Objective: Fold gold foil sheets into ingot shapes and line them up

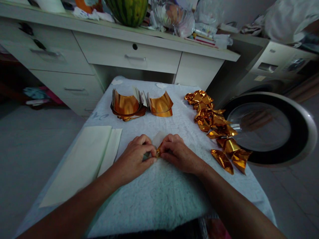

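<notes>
Both hands meet over the middle of the cloth-covered table, pinching one small piece of gold foil paper (158,153). My left hand (139,153) holds its left side between thumb and fingertips. From the right, my right hand (175,151) grips the other side with its fingers bent in. A whitish sheet (159,137) sticks up just behind the fingertips. Most of the foil piece is hidden by the fingers. Beyond the hands lie two curled stacks of gold foil sheets, a left stack (126,104) and a right stack (161,104).
Folded gold foil pieces (211,118) lie in a row along the table's right side. Pale paper sheets (82,159) rest at the left. A white desk (154,63) with a watermelon (128,11) stands behind. The open washing machine door (264,127) juts out at right.
</notes>
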